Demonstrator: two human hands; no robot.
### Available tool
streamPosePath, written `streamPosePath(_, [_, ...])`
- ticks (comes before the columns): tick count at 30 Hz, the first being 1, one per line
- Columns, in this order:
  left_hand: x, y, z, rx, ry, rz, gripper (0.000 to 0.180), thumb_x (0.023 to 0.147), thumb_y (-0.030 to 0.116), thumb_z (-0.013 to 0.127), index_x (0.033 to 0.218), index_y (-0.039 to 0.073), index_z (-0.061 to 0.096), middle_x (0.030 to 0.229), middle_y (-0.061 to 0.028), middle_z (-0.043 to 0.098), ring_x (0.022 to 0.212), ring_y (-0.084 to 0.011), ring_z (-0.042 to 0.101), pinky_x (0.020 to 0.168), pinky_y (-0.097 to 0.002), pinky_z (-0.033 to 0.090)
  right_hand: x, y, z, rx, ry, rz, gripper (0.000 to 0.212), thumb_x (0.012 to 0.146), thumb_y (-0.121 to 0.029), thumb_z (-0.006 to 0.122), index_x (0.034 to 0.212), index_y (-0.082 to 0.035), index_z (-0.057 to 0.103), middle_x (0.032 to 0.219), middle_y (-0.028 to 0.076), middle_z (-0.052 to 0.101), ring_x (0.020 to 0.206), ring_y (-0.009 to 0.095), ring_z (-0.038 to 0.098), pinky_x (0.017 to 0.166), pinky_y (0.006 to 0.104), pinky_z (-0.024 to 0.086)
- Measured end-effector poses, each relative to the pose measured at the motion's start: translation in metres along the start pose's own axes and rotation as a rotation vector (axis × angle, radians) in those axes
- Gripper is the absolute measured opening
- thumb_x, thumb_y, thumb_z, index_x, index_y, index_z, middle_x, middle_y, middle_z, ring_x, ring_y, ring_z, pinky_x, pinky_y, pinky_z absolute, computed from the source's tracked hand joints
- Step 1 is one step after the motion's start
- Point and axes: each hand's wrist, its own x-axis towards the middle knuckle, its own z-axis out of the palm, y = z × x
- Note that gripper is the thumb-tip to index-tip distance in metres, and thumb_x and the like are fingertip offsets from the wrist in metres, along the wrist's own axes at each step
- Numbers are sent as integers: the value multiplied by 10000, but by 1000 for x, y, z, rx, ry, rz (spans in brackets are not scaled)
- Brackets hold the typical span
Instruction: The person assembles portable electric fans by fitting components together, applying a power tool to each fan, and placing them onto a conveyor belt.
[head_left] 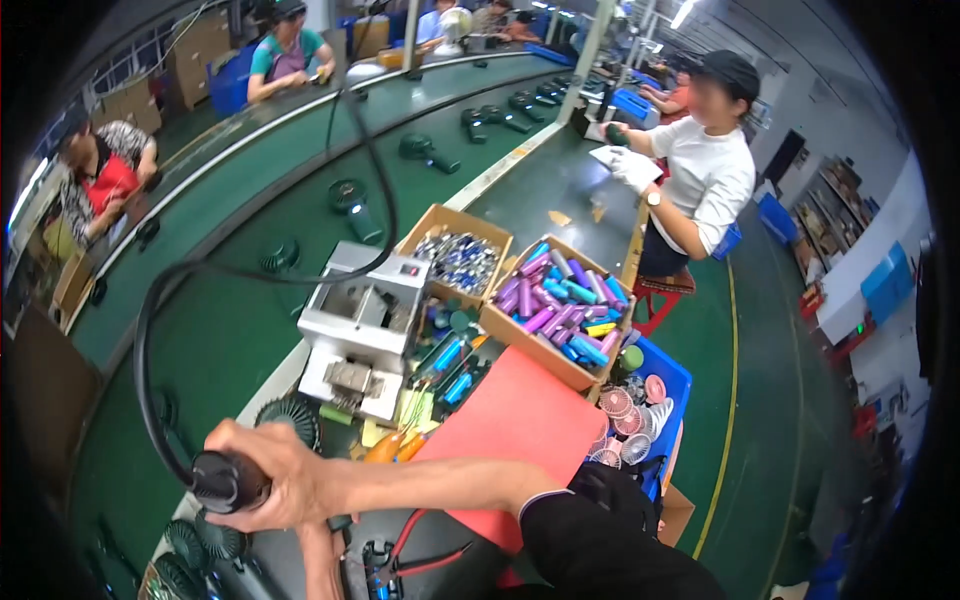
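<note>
My right hand [285, 478], its arm reaching in from the lower right, is wrapped round a black electric screwdriver [228, 482] held with its cable end toward me. A thick black cable [150, 370] loops up from it. The tool's tip is hidden. My left forearm [322, 565] rises from the lower edge beneath the right wrist; the left hand is covered by the right one, so its fingers do not show. Just beyond the right hand lies a dark green round fan head [290, 418]. Several more green fans [205, 545] lie at the lower left.
A metal screw feeder [365, 310] stands ahead, beside cardboard boxes of small metal parts [462, 258] and coloured battery cells [560, 300]. Red-handled pliers [420, 560] lie near me by a red sheet [510, 420]. Fans ride a green conveyor [300, 215]. A co-worker [700, 160] sits at right.
</note>
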Motion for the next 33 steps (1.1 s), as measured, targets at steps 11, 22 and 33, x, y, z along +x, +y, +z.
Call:
streamPosePath(11, [8, 29, 24, -115, -66, 47, 400, 808, 96, 626, 1148, -14, 447, 840, -129, 584, 626, -208, 596, 580, -330, 504, 46, -36, -69, 58, 241, 286, 292, 803, 31, 659, 1061, 7, 523, 887, 116, 610, 676, 123, 590, 599, 275, 514])
streamPosePath(22, [3, 26, 15, -199, -86, 48, 365, 827, 38, 623, 1135, -2, 431, 907, -132, 592, 693, -201, 613, 618, -333, 519, 57, -18, -77, -208, 318, 296, 145, 825, 2, 637, 927, 54, 548, 706, 100, 616, 532, 150, 589, 533, 267, 477])
streamPosePath(33, [6, 30, 16, -307, -98, 3, 296, 854, 43, 610, 1092, -9, 443, 913, -116, 595, 718, -182, 617, 636, -328, 531, 34, -8, -44, 327, 252, 293, 312, 794, 57, 646, 1067, 40, 496, 786, 159, 641, 580, 170, 613, 559, 281, 511])
